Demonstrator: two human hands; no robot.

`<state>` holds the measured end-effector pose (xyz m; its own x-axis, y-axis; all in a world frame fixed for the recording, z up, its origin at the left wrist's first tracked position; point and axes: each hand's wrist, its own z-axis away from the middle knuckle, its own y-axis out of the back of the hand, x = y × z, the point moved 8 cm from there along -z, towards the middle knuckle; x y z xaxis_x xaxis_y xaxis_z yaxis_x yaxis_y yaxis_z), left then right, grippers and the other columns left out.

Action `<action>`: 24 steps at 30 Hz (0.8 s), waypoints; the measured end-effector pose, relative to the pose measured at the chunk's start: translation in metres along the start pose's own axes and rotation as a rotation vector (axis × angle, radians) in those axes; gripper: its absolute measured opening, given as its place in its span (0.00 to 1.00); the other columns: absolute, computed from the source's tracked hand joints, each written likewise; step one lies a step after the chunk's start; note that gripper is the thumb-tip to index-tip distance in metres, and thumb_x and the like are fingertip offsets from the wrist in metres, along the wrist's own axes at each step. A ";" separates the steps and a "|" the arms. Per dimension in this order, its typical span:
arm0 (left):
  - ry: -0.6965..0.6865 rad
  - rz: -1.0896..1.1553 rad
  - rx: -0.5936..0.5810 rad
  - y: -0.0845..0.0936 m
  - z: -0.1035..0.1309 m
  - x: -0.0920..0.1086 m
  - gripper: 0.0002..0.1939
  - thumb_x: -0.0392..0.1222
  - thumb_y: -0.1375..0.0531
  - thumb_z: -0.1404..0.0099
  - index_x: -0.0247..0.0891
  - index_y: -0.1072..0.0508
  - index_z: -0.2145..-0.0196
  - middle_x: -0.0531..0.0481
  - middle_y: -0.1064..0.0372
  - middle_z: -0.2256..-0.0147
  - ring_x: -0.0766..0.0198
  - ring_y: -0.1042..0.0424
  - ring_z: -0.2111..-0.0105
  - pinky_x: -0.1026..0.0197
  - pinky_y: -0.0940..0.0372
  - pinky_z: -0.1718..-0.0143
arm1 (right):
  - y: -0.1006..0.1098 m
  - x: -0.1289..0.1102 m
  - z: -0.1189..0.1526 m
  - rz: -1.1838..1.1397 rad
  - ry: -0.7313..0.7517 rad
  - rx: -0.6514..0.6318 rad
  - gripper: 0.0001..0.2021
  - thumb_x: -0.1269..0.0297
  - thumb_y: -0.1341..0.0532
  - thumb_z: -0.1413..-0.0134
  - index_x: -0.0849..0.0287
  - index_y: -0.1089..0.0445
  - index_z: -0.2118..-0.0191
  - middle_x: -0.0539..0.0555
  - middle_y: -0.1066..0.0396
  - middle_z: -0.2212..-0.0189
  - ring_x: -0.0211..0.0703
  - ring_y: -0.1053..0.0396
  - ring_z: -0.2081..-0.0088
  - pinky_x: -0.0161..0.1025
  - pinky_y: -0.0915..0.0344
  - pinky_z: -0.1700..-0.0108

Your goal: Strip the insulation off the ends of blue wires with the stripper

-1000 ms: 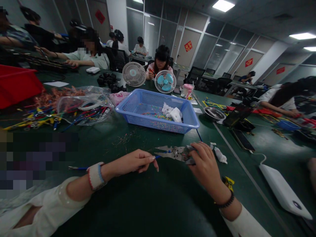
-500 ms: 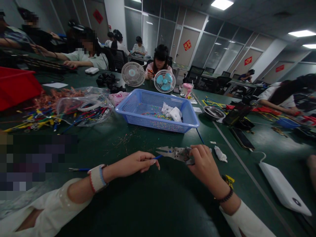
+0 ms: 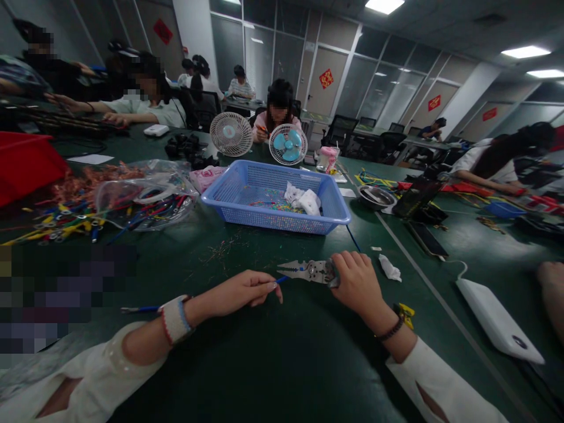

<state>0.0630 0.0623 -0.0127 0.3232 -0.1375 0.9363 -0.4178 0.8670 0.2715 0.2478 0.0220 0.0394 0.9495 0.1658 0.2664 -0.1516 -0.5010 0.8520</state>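
Low over the green table, my left hand (image 3: 247, 292) pinches a blue wire (image 3: 282, 279) between thumb and forefinger. Its far tip enters the jaws of a pair of wire strippers (image 3: 311, 271). My right hand (image 3: 358, 283) is wrapped around the handles of these strippers, whose pointed metal nose faces left toward my left fingers. The jaws look closed on the wire. Behind my left wrist, a blue cable end with a metal lug (image 3: 140, 309) sticks out to the left. My palm hides the handles.
A blue plastic basket (image 3: 273, 221) with colored scraps and crumpled tissue stands just beyond my hands. Left lie bagged wires (image 3: 150, 202) and a red bin (image 3: 30, 164). On the right are a phone (image 3: 426, 239), a white power bank (image 3: 497, 320) and a metal bowl (image 3: 376, 198). Several people work around.
My right fingers have squeezed the strippers' handles, and the jaws have come together around the blue wire. The view has shifted slightly; my left hand keeps its pinch.
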 end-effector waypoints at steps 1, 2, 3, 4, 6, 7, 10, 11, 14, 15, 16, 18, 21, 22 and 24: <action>0.002 -0.002 -0.004 0.000 0.000 0.000 0.23 0.56 0.52 0.31 0.36 0.27 0.58 0.58 0.46 0.79 0.68 0.45 0.78 0.66 0.47 0.74 | 0.000 0.000 0.000 0.005 0.000 -0.001 0.07 0.70 0.42 0.55 0.59 0.34 0.66 0.56 0.33 0.69 0.47 0.40 0.66 0.43 0.47 0.61; 0.000 -0.003 -0.006 -0.001 0.000 0.000 0.23 0.56 0.52 0.31 0.36 0.27 0.57 0.58 0.46 0.79 0.68 0.45 0.78 0.66 0.47 0.74 | 0.000 0.000 0.000 0.008 0.000 -0.003 0.07 0.70 0.42 0.55 0.59 0.34 0.66 0.56 0.33 0.70 0.47 0.40 0.66 0.43 0.48 0.62; -0.005 -0.005 -0.006 -0.001 0.000 0.001 0.23 0.56 0.52 0.31 0.35 0.27 0.57 0.58 0.46 0.79 0.68 0.45 0.78 0.66 0.47 0.74 | -0.001 0.000 0.001 0.009 0.002 -0.004 0.06 0.70 0.42 0.55 0.59 0.34 0.67 0.56 0.33 0.70 0.47 0.40 0.66 0.42 0.48 0.62; -0.011 -0.006 -0.004 -0.001 0.000 0.001 0.23 0.56 0.52 0.30 0.35 0.27 0.57 0.58 0.46 0.79 0.68 0.45 0.78 0.66 0.47 0.74 | -0.001 0.000 0.001 0.009 0.003 -0.006 0.06 0.71 0.42 0.55 0.59 0.34 0.67 0.56 0.33 0.70 0.47 0.41 0.67 0.42 0.48 0.63; -0.019 -0.007 0.000 -0.001 0.000 0.003 0.23 0.56 0.52 0.30 0.35 0.27 0.57 0.58 0.47 0.79 0.68 0.45 0.78 0.65 0.47 0.73 | -0.001 0.000 0.001 0.007 0.003 -0.010 0.06 0.71 0.42 0.55 0.59 0.34 0.67 0.55 0.33 0.71 0.47 0.41 0.67 0.42 0.49 0.63; -0.019 -0.007 0.001 -0.001 0.000 0.003 0.24 0.56 0.52 0.30 0.34 0.27 0.57 0.58 0.47 0.79 0.68 0.45 0.78 0.65 0.48 0.73 | -0.001 0.000 0.001 0.006 0.001 -0.012 0.06 0.72 0.42 0.55 0.59 0.34 0.67 0.55 0.33 0.71 0.47 0.41 0.67 0.42 0.49 0.64; -0.021 -0.015 0.005 -0.001 0.000 0.004 0.24 0.56 0.52 0.30 0.34 0.27 0.57 0.58 0.47 0.79 0.68 0.45 0.78 0.65 0.47 0.73 | 0.000 0.000 0.001 0.004 -0.009 -0.016 0.06 0.72 0.42 0.55 0.59 0.34 0.67 0.55 0.33 0.71 0.47 0.41 0.67 0.42 0.49 0.64; -0.024 -0.019 0.007 -0.001 0.001 0.004 0.24 0.56 0.52 0.30 0.34 0.27 0.57 0.58 0.47 0.79 0.68 0.45 0.78 0.65 0.47 0.73 | 0.001 0.000 0.001 0.003 -0.012 -0.017 0.06 0.72 0.42 0.55 0.59 0.33 0.67 0.55 0.33 0.71 0.47 0.40 0.67 0.42 0.49 0.64; -0.019 -0.031 0.013 -0.002 0.001 0.004 0.24 0.56 0.52 0.30 0.35 0.27 0.56 0.58 0.46 0.78 0.68 0.45 0.78 0.65 0.48 0.74 | 0.002 0.000 0.001 -0.002 -0.019 -0.024 0.06 0.73 0.42 0.54 0.59 0.33 0.67 0.55 0.32 0.71 0.46 0.40 0.67 0.41 0.49 0.64; -0.014 -0.035 0.015 -0.002 0.001 0.003 0.24 0.56 0.52 0.30 0.35 0.27 0.56 0.58 0.46 0.78 0.68 0.45 0.78 0.66 0.48 0.74 | 0.002 0.000 0.002 -0.005 -0.021 -0.025 0.06 0.73 0.42 0.54 0.59 0.33 0.67 0.54 0.32 0.71 0.46 0.40 0.67 0.41 0.49 0.64; -0.010 -0.039 0.016 -0.002 0.001 0.003 0.24 0.56 0.52 0.30 0.35 0.27 0.56 0.58 0.46 0.78 0.68 0.45 0.78 0.66 0.48 0.74 | 0.001 0.000 0.002 -0.009 -0.023 -0.028 0.05 0.72 0.42 0.54 0.59 0.33 0.67 0.54 0.32 0.71 0.46 0.39 0.67 0.41 0.49 0.64; -0.010 -0.045 0.021 -0.002 0.001 0.003 0.24 0.56 0.52 0.30 0.36 0.27 0.56 0.58 0.46 0.79 0.68 0.45 0.78 0.66 0.48 0.74 | 0.000 0.001 0.002 -0.020 -0.030 -0.035 0.06 0.72 0.42 0.54 0.59 0.32 0.67 0.54 0.32 0.71 0.45 0.39 0.67 0.41 0.48 0.64; -0.023 -0.047 0.024 -0.002 0.002 0.003 0.23 0.55 0.53 0.30 0.36 0.26 0.56 0.58 0.47 0.79 0.68 0.46 0.78 0.66 0.48 0.74 | -0.001 0.003 0.002 -0.048 -0.018 -0.026 0.09 0.72 0.42 0.54 0.60 0.31 0.63 0.54 0.31 0.70 0.45 0.38 0.66 0.40 0.46 0.62; -0.026 -0.047 0.025 -0.002 0.002 0.003 0.23 0.55 0.53 0.29 0.35 0.26 0.56 0.58 0.46 0.79 0.68 0.45 0.78 0.66 0.48 0.74 | 0.001 0.002 0.001 -0.053 -0.001 -0.006 0.11 0.73 0.42 0.53 0.60 0.30 0.61 0.55 0.30 0.68 0.45 0.38 0.64 0.40 0.45 0.59; -0.025 -0.047 0.027 -0.001 0.002 0.002 0.23 0.55 0.53 0.29 0.35 0.26 0.56 0.58 0.46 0.78 0.68 0.45 0.78 0.66 0.48 0.74 | 0.007 0.001 0.001 -0.033 0.023 0.070 0.15 0.73 0.42 0.52 0.61 0.30 0.56 0.57 0.30 0.62 0.48 0.38 0.58 0.42 0.45 0.54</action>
<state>0.0622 0.0596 -0.0104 0.3216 -0.1896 0.9277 -0.4254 0.8463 0.3205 0.2477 0.0174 0.0453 0.9469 0.2021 0.2499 -0.1003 -0.5528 0.8272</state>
